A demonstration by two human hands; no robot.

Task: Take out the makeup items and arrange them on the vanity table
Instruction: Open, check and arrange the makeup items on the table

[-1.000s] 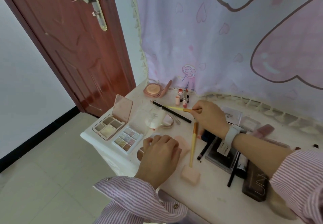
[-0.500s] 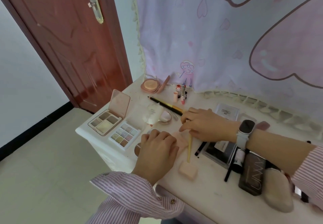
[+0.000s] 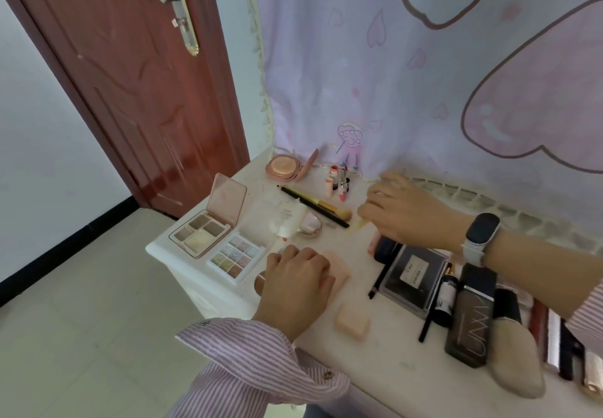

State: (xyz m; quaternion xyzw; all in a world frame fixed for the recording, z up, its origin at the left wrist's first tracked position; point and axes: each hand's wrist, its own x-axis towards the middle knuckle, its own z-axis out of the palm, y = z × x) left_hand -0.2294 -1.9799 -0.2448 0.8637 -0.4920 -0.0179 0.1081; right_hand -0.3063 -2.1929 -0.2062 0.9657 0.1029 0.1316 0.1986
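Right hand [image 3: 404, 212] reaches across the white vanity table [image 3: 385, 365], fingers curled and pinching a slim yellow-handled brush [image 3: 357, 225], which is blurred; the grip itself cannot be seen clearly. Left hand [image 3: 295, 287] rests knuckles-up, fingers curled, on a flat pink powder puff [image 3: 339, 269]. Just left of the right hand lie a black pencil [image 3: 306, 202] and a gold-ferruled brush [image 3: 336, 210]. Left of the left hand lie a pastel eyeshadow palette [image 3: 236, 257] and an open pink palette [image 3: 204, 231]. Under the right wrist sits a dark rectangular compact [image 3: 414, 275].

Bare tabletop [image 3: 391, 362] beside sponge [image 3: 353, 322]
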